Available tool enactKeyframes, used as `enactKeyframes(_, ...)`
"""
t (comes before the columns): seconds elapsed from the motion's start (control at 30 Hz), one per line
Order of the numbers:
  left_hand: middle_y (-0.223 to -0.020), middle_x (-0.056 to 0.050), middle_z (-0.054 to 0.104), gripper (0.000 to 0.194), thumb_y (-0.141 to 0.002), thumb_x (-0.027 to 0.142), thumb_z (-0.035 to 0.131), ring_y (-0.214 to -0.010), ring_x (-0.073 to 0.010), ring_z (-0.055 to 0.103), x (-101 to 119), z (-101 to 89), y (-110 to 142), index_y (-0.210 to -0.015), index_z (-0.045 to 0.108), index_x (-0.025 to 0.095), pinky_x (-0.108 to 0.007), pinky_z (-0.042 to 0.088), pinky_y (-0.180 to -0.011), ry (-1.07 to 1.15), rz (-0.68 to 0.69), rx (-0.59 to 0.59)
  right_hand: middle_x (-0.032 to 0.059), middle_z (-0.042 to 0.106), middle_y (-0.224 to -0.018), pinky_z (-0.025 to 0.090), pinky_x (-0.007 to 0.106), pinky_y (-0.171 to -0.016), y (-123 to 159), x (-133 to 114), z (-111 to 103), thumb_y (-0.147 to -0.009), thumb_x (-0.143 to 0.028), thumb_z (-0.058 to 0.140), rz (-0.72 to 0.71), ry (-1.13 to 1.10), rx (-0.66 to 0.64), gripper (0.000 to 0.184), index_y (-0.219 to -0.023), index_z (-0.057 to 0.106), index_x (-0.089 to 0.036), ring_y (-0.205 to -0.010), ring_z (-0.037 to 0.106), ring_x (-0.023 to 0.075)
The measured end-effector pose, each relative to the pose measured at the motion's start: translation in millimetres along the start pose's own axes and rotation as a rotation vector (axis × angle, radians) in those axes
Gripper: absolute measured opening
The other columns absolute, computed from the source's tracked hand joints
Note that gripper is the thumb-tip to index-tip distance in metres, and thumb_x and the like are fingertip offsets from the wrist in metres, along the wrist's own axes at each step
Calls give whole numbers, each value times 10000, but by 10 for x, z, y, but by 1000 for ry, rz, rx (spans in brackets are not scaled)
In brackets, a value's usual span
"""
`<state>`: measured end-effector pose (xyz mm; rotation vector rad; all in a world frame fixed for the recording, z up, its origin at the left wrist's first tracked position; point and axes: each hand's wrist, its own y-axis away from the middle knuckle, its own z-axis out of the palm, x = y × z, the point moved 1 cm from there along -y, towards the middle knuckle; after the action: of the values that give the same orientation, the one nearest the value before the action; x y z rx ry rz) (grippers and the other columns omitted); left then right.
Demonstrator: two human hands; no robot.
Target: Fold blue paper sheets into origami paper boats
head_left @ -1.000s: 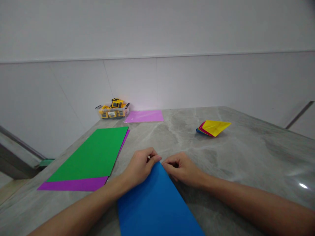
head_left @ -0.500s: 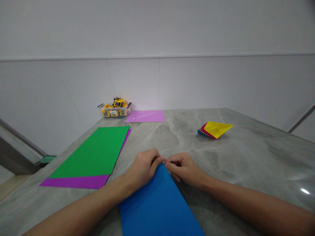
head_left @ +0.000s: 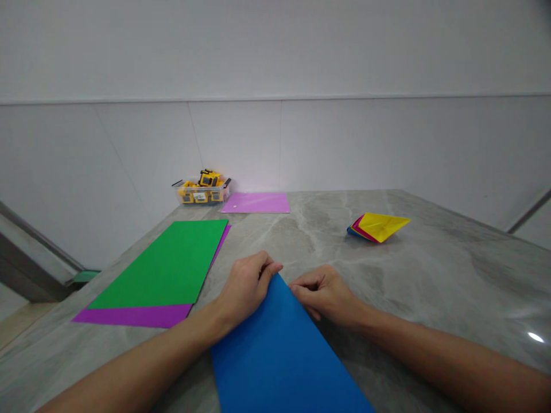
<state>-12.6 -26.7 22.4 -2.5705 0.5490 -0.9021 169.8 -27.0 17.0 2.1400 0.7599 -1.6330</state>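
A blue sheet of paper (head_left: 282, 350) lies in front of me, its far end narrowing to a point and its near part cut off by the frame's bottom edge. My left hand (head_left: 247, 284) is closed on the sheet's left edge close to the tip, thumb and fingers pinched together. My right hand (head_left: 325, 292) is closed on the right edge a little below the tip, fingertips pressed together at the paper. The underside of the sheet is hidden.
On the left lie a green sheet (head_left: 163, 264) and a purple sheet (head_left: 138, 315) under it. Farther back are a pink sheet (head_left: 258, 202) and a clear bin (head_left: 200, 196) of yellow toy vehicles. A folded yellow, red and blue paper piece (head_left: 381, 228) rests at right on the grey marbled table (head_left: 430, 275).
My left hand has shifted slightly up and left with the sheet's tip. A gap has opened between my hands, which were touching at the tip; the right hand has barely moved.
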Motion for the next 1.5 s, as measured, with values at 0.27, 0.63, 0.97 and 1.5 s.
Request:
enactKeyframes(0.27, -617, -7, 608, 297, -908, 374, 480, -569, -159, 553, -85, -81, -51, -683, 561, 197, -270, 380, -582, -44, -80, 42, -60, 396, -385, 249, 185, -401, 20, 2, -24, -768, -223, 489, 5, 11, -19, 332, -449, 414, -170, -372, 328, 42)
enactKeyframes(0.63, -639, -9, 620, 293, -883, 402, 493, -603, -170, 566, -259, -174, -127, -680, 554, 199, -274, 381, -603, -59, -166, 100, -61, 392, -375, 233, 179, -370, 64, -32, -43, -784, -243, 489, -20, 44, -46, 357, -443, 408, -173, -348, 310, 38)
enactKeyframes(0.97, -648, -8, 641, 279, -867, 401, 509, -602, -177, 577, -368, -272, -190, -678, 570, 205, -267, 375, -609, -144, -196, 161, -61, 383, -382, 232, 179, -360, 79, -22, -32, -804, -274, 494, -27, 57, -67, 385, -447, 384, -178, -344, 305, 38)
enactKeyframes(1.5, -748, -62, 682, 312, -846, 448, 459, -715, -229, 617, -898, -594, -358, -706, 588, 201, -283, 382, -648, -281, -351, 333, -56, 445, -435, 246, 180, -383, 122, 9, 16, -697, -162, 493, -111, 162, -77, 211, -628, 693, -158, -377, 355, 55)
